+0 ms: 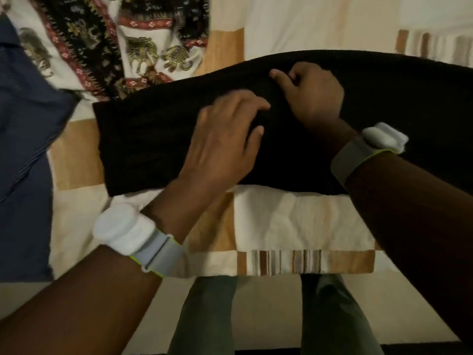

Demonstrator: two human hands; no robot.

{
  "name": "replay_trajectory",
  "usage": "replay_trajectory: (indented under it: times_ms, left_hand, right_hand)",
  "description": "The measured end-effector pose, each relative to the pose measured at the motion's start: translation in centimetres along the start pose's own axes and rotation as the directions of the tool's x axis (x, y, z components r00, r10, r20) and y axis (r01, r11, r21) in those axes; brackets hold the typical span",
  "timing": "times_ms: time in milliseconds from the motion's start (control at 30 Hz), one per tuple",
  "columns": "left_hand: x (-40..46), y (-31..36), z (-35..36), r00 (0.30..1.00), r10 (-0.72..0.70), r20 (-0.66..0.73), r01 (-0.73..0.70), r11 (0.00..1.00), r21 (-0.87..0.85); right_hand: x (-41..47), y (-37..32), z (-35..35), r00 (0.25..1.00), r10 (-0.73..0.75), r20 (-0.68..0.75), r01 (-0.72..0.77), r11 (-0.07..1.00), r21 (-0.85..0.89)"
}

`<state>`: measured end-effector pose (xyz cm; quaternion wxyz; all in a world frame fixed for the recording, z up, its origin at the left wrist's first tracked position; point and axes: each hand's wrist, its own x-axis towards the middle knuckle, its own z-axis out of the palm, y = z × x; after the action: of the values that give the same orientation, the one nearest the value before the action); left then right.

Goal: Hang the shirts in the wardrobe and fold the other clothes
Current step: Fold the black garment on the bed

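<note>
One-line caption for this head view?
Left hand presses a long black knitted garment flat on the bed while right hand pinches it.

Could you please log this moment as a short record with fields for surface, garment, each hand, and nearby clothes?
surface: patchwork bedspread
garment: black garment, lying flat across the bed
left hand: left hand, fingers flat on the black garment
right hand: right hand, fingers curled into the fabric
nearby clothes: blue garment; elephant-print cloth
</note>
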<state>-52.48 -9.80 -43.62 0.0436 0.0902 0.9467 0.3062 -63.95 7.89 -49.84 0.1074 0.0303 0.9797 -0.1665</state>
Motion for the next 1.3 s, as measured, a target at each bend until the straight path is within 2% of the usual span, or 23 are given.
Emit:
replay_trajectory:
  times_ms: [67,233,333,400,433,500,567,633,733,800,867,967,1067,1133,1167,1200,1300]
  left_hand:
    - [1.3,2.0,2.8,0.990,-0.063,0.123,0.067,0.997,-0.026]
    - [3.8,3.1,5.4,0.977,-0.201,0.067,0.197,0.979,0.052]
    - [4.9,5.5,6.7,0.964,-0.246,0.098,0.216,0.944,0.248]
    - [5.7,7.1,7.4,0.960,-0.268,0.081,0.230,0.920,0.317]
    - [6.6,9.0,8.4,0.971,-0.228,0.078,0.191,0.926,0.325]
    - [7.7,12.0,10.3,0.987,-0.077,0.144,0.023,0.938,0.346]
    - [9.1,15.0,12.7,0.957,0.061,0.282,-0.155,0.934,0.323]
    - [10.4,17.4,14.6,0.904,0.127,0.408,-0.254,0.927,0.275]
    - [12.1,19.6,16.2,0.872,0.212,0.441,-0.331,0.919,0.213]
    - [13.4,20.7,16.6,0.907,0.181,0.381,-0.250,0.958,0.138]
    - [14.3,20.9,16.2,0.945,0.085,0.316,-0.122,0.987,0.101]
    - [15.5,21.1,16.2,0.952,-0.028,0.306,0.005,0.997,0.076]
    - [16.9,21.4,16.6,0.957,-0.103,0.272,0.089,0.994,0.062]
    - [17.4,20.8,17.1,0.958,-0.152,0.241,0.140,0.988,0.069]
    - [17.6,20.5,17.3,0.957,-0.181,0.228,0.168,0.983,0.073]
    - [17.8,20.3,17.6,0.954,-0.213,0.209,0.203,0.977,0.067]
    - [18.6,20.1,17.7,0.943,-0.291,0.161,0.292,0.956,0.017]
  right_hand:
    - [0.5,0.1,0.0,0.999,-0.025,0.025,0.025,1.000,0.005]
    - [0.7,1.1,-1.7,0.973,-0.186,0.136,0.173,0.980,0.103]
    - [-0.9,6.9,-4.0,0.961,-0.227,0.160,0.216,0.973,0.083]
    - [-2.8,11.2,-5.4,0.958,-0.199,0.206,0.184,0.979,0.088]
    - [-3.7,14.4,-6.6,0.964,-0.158,0.213,0.143,0.986,0.086]
    - [-5.7,18.9,-7.8,0.971,-0.090,0.221,0.076,0.995,0.072]
    - [-7.1,22.2,-9.2,0.979,-0.031,0.204,0.017,0.997,0.072]
    - [-7.7,24.1,-10.0,0.983,0.020,0.180,-0.040,0.993,0.109]
    - [-7.8,25.7,-10.8,0.992,0.056,0.116,-0.083,0.966,0.244]
    - [-7.6,27.2,-11.3,0.993,0.063,0.099,-0.092,0.943,0.321]
    - [-7.6,28.0,-11.7,0.982,0.070,0.174,-0.135,0.907,0.398]
    - [-7.5,30.0,-12.6,0.925,0.132,0.356,-0.321,0.773,0.547]
    - [-7.2,33.4,-14.1,0.882,0.210,0.422,-0.439,0.691,0.575]
    - [-7.0,35.4,-15.3,0.822,0.199,0.534,-0.544,0.555,0.630]
    - [-7.0,36.4,-15.9,0.791,0.172,0.587,-0.579,0.520,0.628]
    - [-6.9,37.5,-16.7,0.771,0.146,0.620,-0.586,0.545,0.600]
    - [-6.6,41.6,-19.1,0.792,0.080,0.605,-0.426,0.782,0.454]
